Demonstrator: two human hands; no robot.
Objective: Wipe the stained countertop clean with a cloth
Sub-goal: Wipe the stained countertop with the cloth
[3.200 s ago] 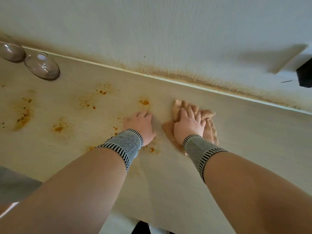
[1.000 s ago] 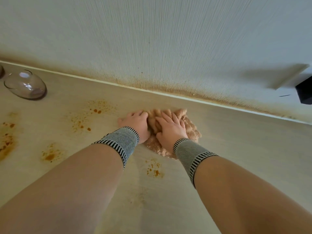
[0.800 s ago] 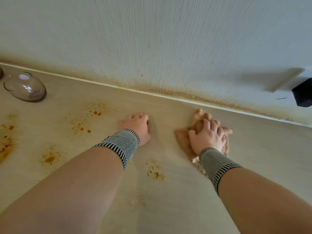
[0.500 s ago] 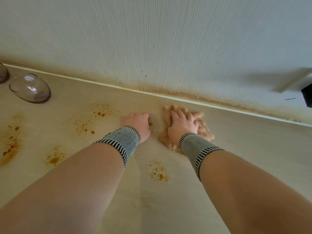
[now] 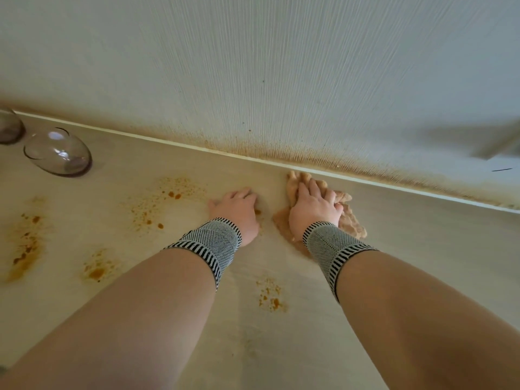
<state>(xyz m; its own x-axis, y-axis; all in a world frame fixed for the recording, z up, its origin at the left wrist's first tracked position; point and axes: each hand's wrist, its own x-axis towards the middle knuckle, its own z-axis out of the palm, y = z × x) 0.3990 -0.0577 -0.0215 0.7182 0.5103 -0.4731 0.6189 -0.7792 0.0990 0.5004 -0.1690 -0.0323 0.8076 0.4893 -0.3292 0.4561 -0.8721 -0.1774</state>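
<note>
A tan cloth (image 5: 351,223) lies bunched on the pale countertop (image 5: 422,249), close to the back wall. My right hand (image 5: 313,208) presses flat on top of it, fingers pointing toward the wall. My left hand (image 5: 236,211) rests on the counter just left of the cloth, holding nothing, its fingertips hidden behind the knuckles. Orange-brown stains mark the surface: a speckled patch (image 5: 166,204) left of my left hand, a small one (image 5: 270,295) between my forearms, and more at far left (image 5: 26,249).
Two clear glass bowls (image 5: 57,154) stand upside down at the back left, one cut off by the frame edge (image 5: 8,126). The ribbed white wall (image 5: 281,80) carries a brown stain band (image 5: 323,159) along its foot.
My right hand has slid the cloth back and forth beside my left hand; since half a second ago it sits slightly further right. My left hand has stayed put.
</note>
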